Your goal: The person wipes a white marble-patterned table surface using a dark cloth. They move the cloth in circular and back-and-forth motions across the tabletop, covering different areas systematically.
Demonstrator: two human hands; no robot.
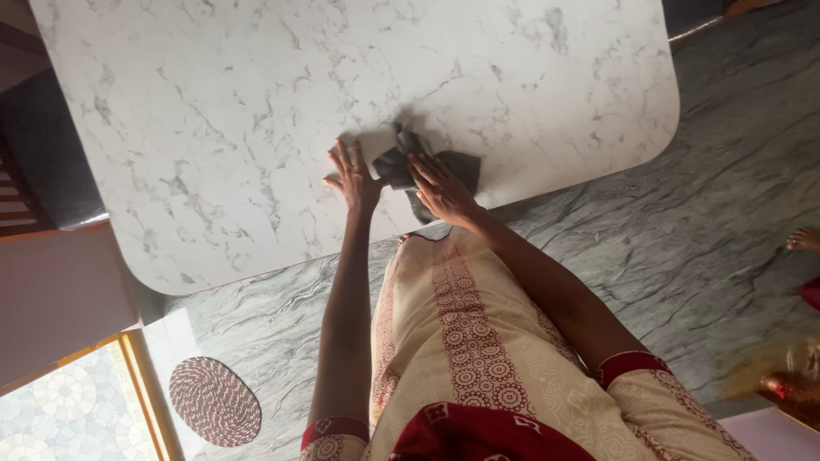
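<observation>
A crumpled dark grey cloth (427, 175) lies on the white marble-patterned table (256, 128), close to its near edge. My right hand (442, 189) lies on top of the cloth, fingers stretched over it and pressing it to the tabletop. Just to the left of the cloth, my left hand (352, 181) rests flat on the table with its fingers spread, holding nothing. Both of my bare arms reach forward from short red-trimmed sleeves, over my cream and red patterned dress.
The table has rounded corners and stands on a grey veined stone floor (683, 222). A round woven mat (213, 401) lies on the floor at the lower left. Another person's foot (805, 239) shows at the right edge. Dark furniture stands at the left.
</observation>
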